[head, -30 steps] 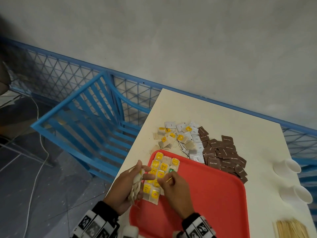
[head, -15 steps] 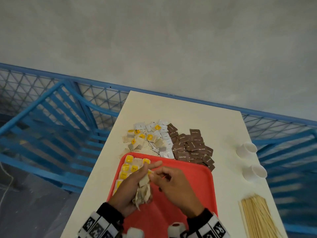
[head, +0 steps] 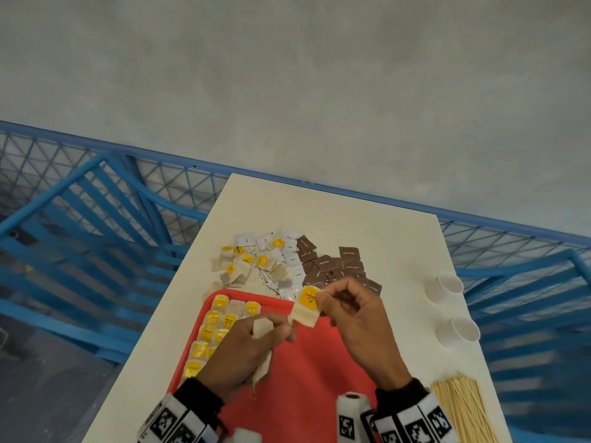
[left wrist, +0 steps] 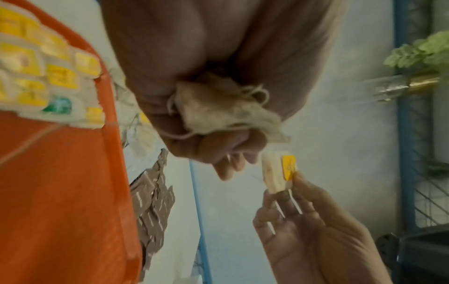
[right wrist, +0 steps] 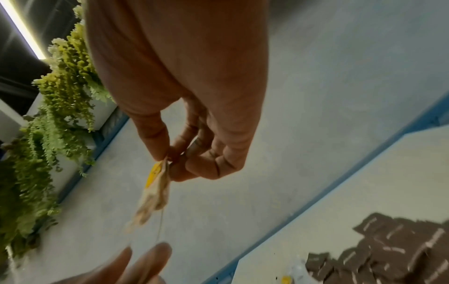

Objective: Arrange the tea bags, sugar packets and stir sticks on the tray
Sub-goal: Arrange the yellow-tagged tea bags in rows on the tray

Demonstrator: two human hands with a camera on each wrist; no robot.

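Observation:
A red tray (head: 307,372) lies on the cream table, with several yellow-tagged tea bags (head: 217,327) laid in rows at its left side. My left hand (head: 249,346) grips a bunch of tea bags (left wrist: 218,107) above the tray. My right hand (head: 351,311) pinches one tea bag with a yellow tag (head: 306,306) by its top, lifted above the tray's far edge; the same tea bag (right wrist: 155,188) hangs from my fingertips in the right wrist view. Loose tea bags and white packets (head: 259,263) and brown sugar packets (head: 335,266) are piled beyond the tray. Stir sticks (head: 463,410) lie at the right.
Two white paper cups (head: 446,286) (head: 460,329) lie on their sides near the table's right edge. A blue metal fence (head: 96,219) runs behind and to the left of the table. The table's left edge is close to the tray.
Both hands rose from the tray's left rows toward its middle. My right hand has pulled one tea bag out of the left hand's bunch and lifted it up and right.

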